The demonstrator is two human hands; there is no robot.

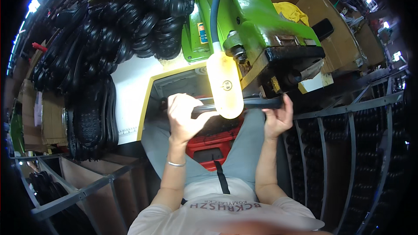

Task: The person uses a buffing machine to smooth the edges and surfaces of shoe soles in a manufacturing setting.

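A long, thin black shoe sole (262,103) is stretched level between my two hands, seen edge-on. My left hand (182,115) grips its left end, thumb below and fingers above. At the other end my right hand (278,116) is closed around the tip, with the thumb underneath. A bright yellow-white lamp (225,89) on a grey cable hides the middle of the sole. Just beyond my right hand is the dark working head (296,56) of a green machine (272,17).
Piles of black soles (130,21) cover the white tabletop (126,100) at left, with a stack (90,117) nearer me. Metal racks (348,122) with soles stand at right; another rack (78,196) is at lower left. A cardboard box (337,43) holds a yellow cloth (291,12).
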